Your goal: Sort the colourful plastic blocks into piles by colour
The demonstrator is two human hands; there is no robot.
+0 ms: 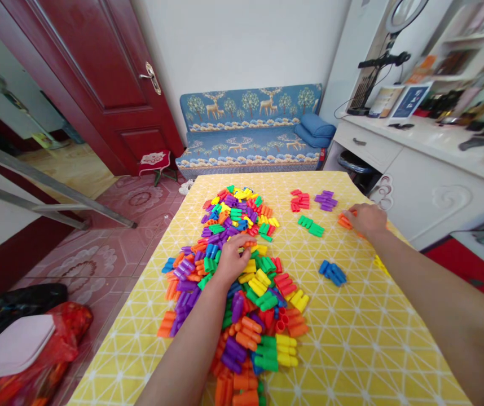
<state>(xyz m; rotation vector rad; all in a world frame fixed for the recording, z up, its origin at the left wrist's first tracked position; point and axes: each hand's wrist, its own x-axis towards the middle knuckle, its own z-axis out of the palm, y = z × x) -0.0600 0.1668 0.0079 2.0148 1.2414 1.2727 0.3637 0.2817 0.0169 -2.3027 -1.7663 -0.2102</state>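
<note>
A large mixed pile of bullet-shaped plastic building blocks (259,282) in several colours spreads over the left and middle of the table. My left hand (234,256) reaches into the pile, its fingers curled at an orange block (249,244). On the right side, my right hand (369,219) pinches an orange block (345,220) low over the tabletop. Near it lie separate colour groups: red blocks (300,201), purple blocks (326,200), green blocks (311,226) and blue blocks (332,272). Yellow blocks (379,265) show partly behind my right forearm.
A yellow patterned cloth (352,338) covers the table. Beyond it stands a blue sofa (246,129); a white cabinet (436,175) flanks the right. On the left floor are a red bag (73,330), a white lid (11,347) and a small stool (155,160).
</note>
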